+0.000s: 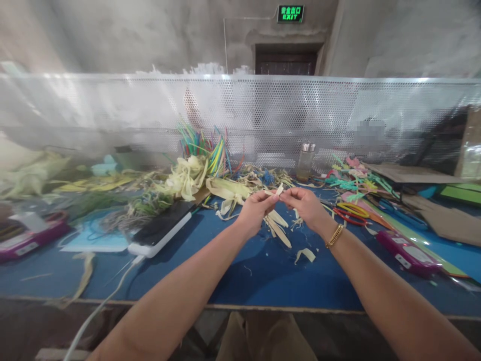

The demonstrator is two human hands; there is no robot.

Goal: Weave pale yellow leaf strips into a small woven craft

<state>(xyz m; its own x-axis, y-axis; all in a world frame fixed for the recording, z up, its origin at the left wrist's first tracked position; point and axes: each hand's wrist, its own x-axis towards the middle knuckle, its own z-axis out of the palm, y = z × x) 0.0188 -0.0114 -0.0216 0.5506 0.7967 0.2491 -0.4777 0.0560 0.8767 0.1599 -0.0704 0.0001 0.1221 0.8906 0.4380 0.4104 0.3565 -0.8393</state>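
Observation:
My left hand (pixel 256 209) and my right hand (pixel 303 202) meet above the blue tabletop (pixel 263 271), both pinched on a pale corn-husk strip (pixel 277 191) held between them. More husk strips (pixel 278 228) hang and lie just under the hands. A gold bracelet (pixel 334 235) sits on my right wrist. A heap of pale corn husks (pixel 188 178) lies behind and to the left of the hands.
A phone on a white power bank (pixel 160 231) with a cable lies to the left. Red and yellow scissors (pixel 351 213), a purple box (pixel 408 253), coloured strips (pixel 205 145), a glass bottle (pixel 305 161) and cardboard (pixel 447 220) surround the work spot. A perforated metal screen (pixel 263 110) backs the table.

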